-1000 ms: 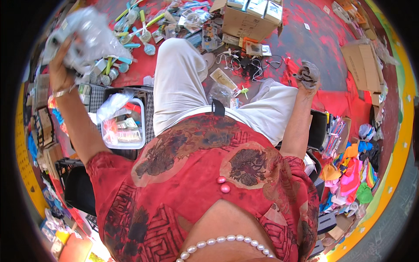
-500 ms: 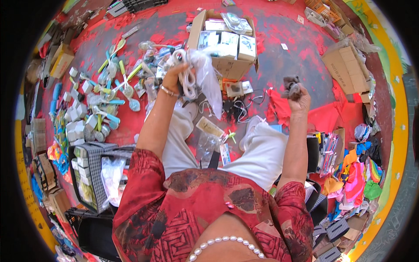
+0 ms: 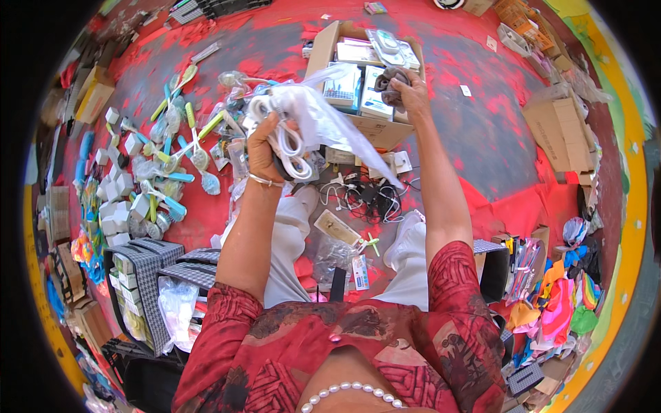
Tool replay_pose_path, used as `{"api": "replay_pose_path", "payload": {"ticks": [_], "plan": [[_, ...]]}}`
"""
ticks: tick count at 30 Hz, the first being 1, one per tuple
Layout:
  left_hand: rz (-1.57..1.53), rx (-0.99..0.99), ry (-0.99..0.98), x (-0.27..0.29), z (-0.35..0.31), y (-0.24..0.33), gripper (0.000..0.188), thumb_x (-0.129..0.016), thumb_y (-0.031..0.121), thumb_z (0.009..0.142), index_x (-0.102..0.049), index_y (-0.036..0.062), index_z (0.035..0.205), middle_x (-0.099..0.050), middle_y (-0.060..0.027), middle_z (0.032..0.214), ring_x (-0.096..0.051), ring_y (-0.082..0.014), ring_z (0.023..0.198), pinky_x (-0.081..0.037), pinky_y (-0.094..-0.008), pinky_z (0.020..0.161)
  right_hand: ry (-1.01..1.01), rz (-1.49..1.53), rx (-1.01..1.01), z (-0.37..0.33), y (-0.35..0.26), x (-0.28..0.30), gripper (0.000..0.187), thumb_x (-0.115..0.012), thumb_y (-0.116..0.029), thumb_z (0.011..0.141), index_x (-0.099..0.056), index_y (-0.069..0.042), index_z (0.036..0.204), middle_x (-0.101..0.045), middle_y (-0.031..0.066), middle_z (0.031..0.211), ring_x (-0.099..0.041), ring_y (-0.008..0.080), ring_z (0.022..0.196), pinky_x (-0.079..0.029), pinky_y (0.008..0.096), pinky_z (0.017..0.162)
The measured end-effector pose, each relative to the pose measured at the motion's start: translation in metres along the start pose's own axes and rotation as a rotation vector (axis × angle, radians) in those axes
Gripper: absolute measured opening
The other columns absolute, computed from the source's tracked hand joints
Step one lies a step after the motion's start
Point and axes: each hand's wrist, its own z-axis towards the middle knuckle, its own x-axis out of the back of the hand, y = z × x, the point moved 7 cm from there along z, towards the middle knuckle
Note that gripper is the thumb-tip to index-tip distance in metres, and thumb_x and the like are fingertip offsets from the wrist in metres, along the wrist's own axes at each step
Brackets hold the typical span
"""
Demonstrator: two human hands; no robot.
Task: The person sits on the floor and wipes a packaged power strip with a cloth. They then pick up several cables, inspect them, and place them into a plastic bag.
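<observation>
My left hand [image 3: 264, 153] is closed around a coiled white cable [image 3: 292, 155]. A clear plastic bag [image 3: 327, 113] hangs among its fingers too and trails off to the right. In my raised right hand [image 3: 414, 98] I grip a crumpled dark brown cloth [image 3: 390, 88], whose exact kind I cannot make out. The cloth hangs over the front right of an open cardboard box [image 3: 377, 131] filled with boxed goods. Beneath my hands, a tangle of black and white cables [image 3: 368, 196] lies on the red floor between my feet.
Left of me are scattered long-handled brushes [image 3: 196, 148] and small white boxes [image 3: 116, 186]. Checkered storage bins [image 3: 155, 258] stand near my left side. Farther right sit a cardboard box [image 3: 558, 131] and a heap of colourful fabric [image 3: 558, 282]. A flat packet [image 3: 337, 227] lies between my legs.
My right hand has moved left and farther forward with the brown cloth, up to the box. The left hand has come slightly nearer to me, and the plastic bag now streams to the right.
</observation>
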Motion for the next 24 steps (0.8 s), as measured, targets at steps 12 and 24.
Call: {"api": "replay_pose_path", "payload": {"ticks": [12, 24], "plan": [[-0.042, 0.16, -0.415, -0.034, -0.017, -0.036, 0.035, -0.067, 0.015, 0.068, -0.057, 0.0028, 0.099, -0.061, -0.0131, 0.071, -0.059, -0.0233, 0.057, -0.051, -0.034, 0.05, -0.469, 0.292, -0.751, -0.161, -0.017, -0.059, 0.075, -0.037, -0.065, 0.083, -0.051, -0.001, 0.119, -0.058, 0.0127, 0.113, -0.056, 0.0229, 0.103, -0.041, 0.0347, 0.092], [0.685, 0.206, -0.372, -0.038, -0.025, -0.072, 0.061, -0.072, 0.018, 0.061, -0.05, -0.0003, 0.115, -0.058, -0.0093, 0.065, -0.056, -0.0176, 0.057, -0.044, -0.0255, 0.053, 0.082, 0.308, -0.172, -0.23, -0.084, 0.058, 0.014, -0.059, -0.01, 0.083, -0.065, -0.003, 0.094, -0.065, 0.0013, 0.081, -0.058, 0.0073, 0.065, -0.048, 0.0231, 0.058]]}}
